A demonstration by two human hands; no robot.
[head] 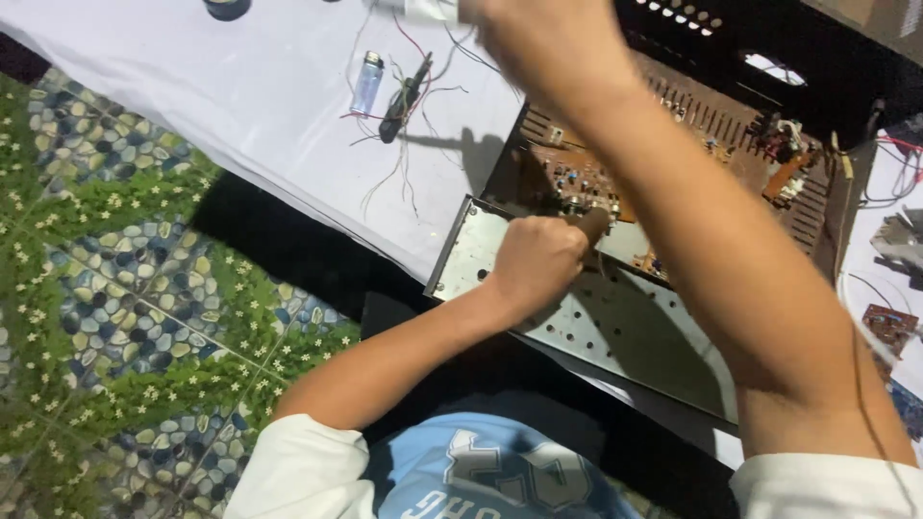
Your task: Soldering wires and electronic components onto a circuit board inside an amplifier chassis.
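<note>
The chassis (615, 327) lies opened on a white sheet (269, 106), its cover off and the brown circuit board (586, 183) bare, so the opening-up is done and the work on the board is under way. The left hand (534, 264) is closed in a fist around a brown tool handle (593, 224), whose tip reaches down to the board's near edge (what the tip touches is hidden by the hand). The right hand (524, 34) is raised over the far side, blurred, and seems to pinch a small pale thing at the frame's top; whether its fingers are pressed tight cannot be told. A lighter (367, 82), a dark screwdriver (404, 96) and loose wires (404, 163) lie on the sheet beside the chassis. Another small board (889, 327) lies apart at the right. Judging by this, the board still sits unfastened and nothing is closed up again.
</note>
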